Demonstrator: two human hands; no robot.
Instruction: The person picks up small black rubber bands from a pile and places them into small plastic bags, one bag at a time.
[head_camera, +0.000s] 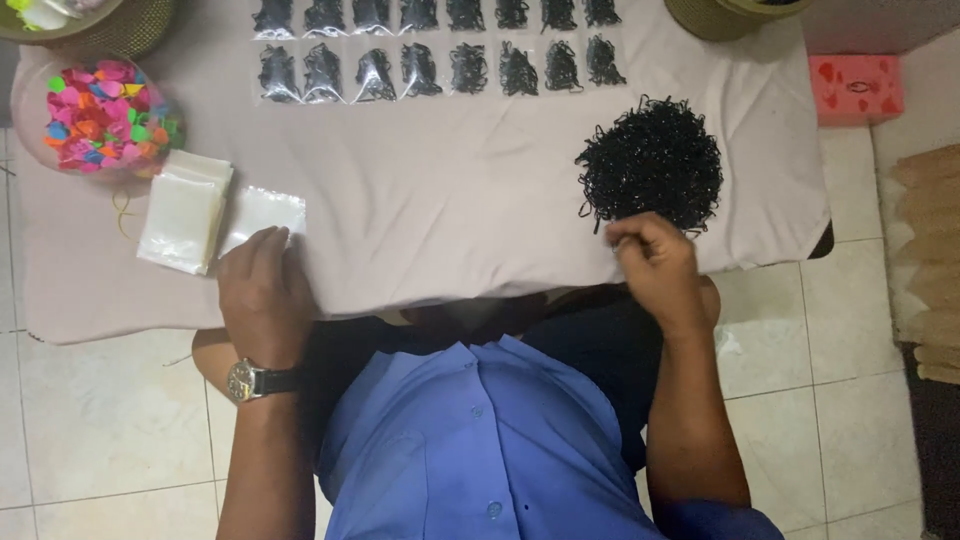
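From my seat: right hand (655, 265) sits at the near edge of the black elastic band pile (650, 165), fingers curled tight in a pinch; looks like a few bands in it, can't tell for sure. Pile lies just beyond the knuckles, roughly round, no long axis. Left hand (262, 295) lies flat, fingers spread, tips touching an empty clear pouch (262, 212), which lies away from the body, just beside the pouch stack (185, 210). Hands well apart on the white cloth (450, 230). Filled packets (440, 45) in two rows at the far side, bag of coloured balloons (105, 112) far left. Nothing between either hand and its item.
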